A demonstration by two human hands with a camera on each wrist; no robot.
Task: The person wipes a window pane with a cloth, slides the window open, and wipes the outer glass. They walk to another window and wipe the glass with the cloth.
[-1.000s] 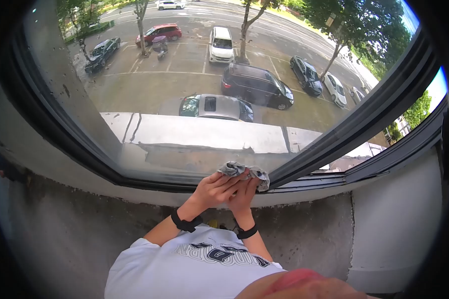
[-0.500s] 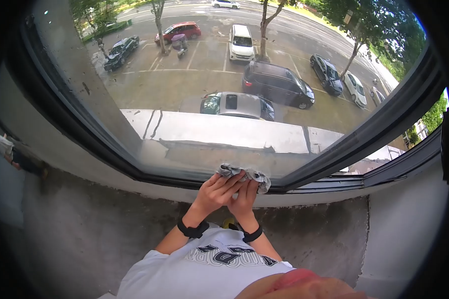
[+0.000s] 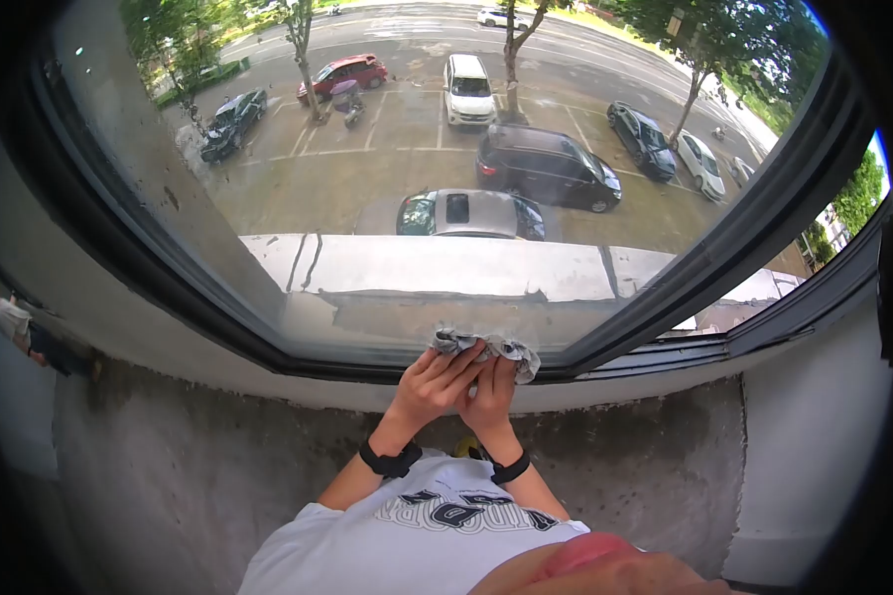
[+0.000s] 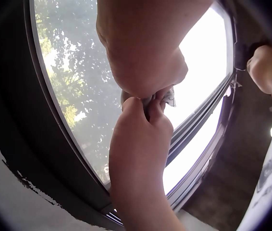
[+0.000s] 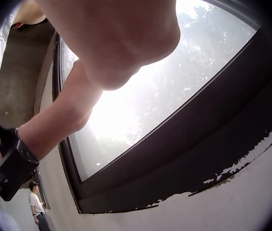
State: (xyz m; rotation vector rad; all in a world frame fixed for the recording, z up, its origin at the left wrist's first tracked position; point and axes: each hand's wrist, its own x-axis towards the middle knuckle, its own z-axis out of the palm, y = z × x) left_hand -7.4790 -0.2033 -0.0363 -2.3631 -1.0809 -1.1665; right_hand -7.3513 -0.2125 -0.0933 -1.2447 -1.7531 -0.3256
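A crumpled grey cloth (image 3: pixel 518 357) lies against the bottom of the window pane (image 3: pixel 387 317), near its lower right corner. My left hand (image 3: pixel 429 387) holds the cloth from the left, its fingers slanting up over the folds. Close beside it, my right hand (image 3: pixel 488 399) grips the lower part, fingers bunched together. The hands overlap at the fingertips. In the left wrist view, a small piece of cloth (image 4: pixel 170 97) pokes out between both hands. The right wrist view shows the back of my right hand (image 5: pixel 126 43), which hides the cloth.
A dark frame (image 3: pixel 655 302) borders the pane, with a sliding track (image 3: pixel 665 359) to the right. Below runs a white wall ledge (image 3: pixel 218 362) with chipped paint, above a concrete floor (image 3: pixel 189 466). Another person (image 3: pixel 20 327) stands far left. Parked cars (image 3: pixel 546 164) show outside.
The cloth and both hands have shifted slightly left, away from the frame's right corner. The head view has turned a little, and the other person shows more fully at the left edge.
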